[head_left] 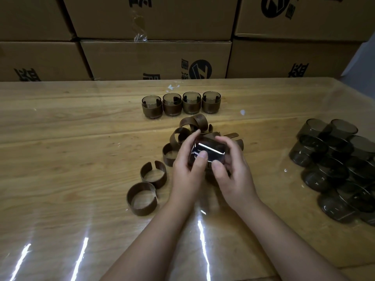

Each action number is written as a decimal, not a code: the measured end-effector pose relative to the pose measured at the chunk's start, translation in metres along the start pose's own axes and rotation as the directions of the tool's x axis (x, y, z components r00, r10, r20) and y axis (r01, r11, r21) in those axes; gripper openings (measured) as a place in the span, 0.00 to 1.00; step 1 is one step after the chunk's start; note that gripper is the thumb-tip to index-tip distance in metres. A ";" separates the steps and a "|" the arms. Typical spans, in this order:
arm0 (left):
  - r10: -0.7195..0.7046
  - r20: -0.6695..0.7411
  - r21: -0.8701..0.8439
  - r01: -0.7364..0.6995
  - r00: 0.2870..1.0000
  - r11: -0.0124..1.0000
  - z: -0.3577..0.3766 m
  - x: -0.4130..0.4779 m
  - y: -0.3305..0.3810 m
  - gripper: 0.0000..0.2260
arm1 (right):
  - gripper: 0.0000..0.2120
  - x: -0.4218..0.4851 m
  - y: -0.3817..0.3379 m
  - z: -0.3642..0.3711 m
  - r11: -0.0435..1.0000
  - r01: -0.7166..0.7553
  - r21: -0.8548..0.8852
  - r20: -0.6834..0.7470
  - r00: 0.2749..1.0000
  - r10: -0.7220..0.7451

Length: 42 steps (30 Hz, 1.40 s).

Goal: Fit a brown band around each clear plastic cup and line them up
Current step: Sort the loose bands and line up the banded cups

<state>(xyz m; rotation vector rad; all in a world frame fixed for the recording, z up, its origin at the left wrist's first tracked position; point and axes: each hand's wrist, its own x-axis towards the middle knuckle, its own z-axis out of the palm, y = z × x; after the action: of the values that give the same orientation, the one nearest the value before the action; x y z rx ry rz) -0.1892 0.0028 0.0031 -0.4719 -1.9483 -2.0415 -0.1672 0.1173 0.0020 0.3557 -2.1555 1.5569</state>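
Note:
Both my hands grip one smoky clear plastic cup (209, 152) at the table's middle, its base turned toward me and catching a glare. My left hand (187, 169) wraps its left side, thumb on the base. My right hand (233, 171) wraps its right side. A brown band seems to sit around the cup under my fingers, mostly hidden. Several cups with brown bands (181, 104) stand in a row farther back. Loose brown bands lie in a pile (192, 126) behind my hands, and two more (153, 174) (142, 199) lie to the left.
A heap of bare smoky cups (334, 167) lies on its side at the right of the wooden table (60, 138). Stacked cardboard boxes (154, 57) wall off the far edge. The table's right edge runs diagonally at the lower right.

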 end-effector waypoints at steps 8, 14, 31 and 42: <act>0.470 0.086 0.254 -0.476 0.878 0.842 0.008 -0.003 0.005 0.11 | 0.20 0.000 -0.007 0.004 0.987 -0.123 0.101 -0.018 0.992 0.126; 0.057 -0.154 -0.086 -0.071 0.986 0.994 0.026 -0.011 0.023 0.05 | 0.19 -0.004 -0.011 0.007 0.977 0.082 -0.199 -0.154 0.981 -0.114; -0.517 0.243 -0.666 0.528 0.821 0.527 0.018 -0.001 0.033 0.13 | 0.18 0.004 -0.009 -0.010 0.684 0.491 -0.540 -0.001 0.812 -0.584; -0.100 -0.046 -0.162 0.091 0.994 0.983 0.025 -0.012 0.035 0.08 | 0.15 0.001 -0.024 0.006 0.947 -0.016 0.322 -0.093 0.994 0.048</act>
<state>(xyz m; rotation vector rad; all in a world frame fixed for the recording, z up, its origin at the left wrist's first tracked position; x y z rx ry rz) -0.1629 0.0259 0.0313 -0.3594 -1.8173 -2.2574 -0.1582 0.1043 0.0209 0.3385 -1.8400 1.9066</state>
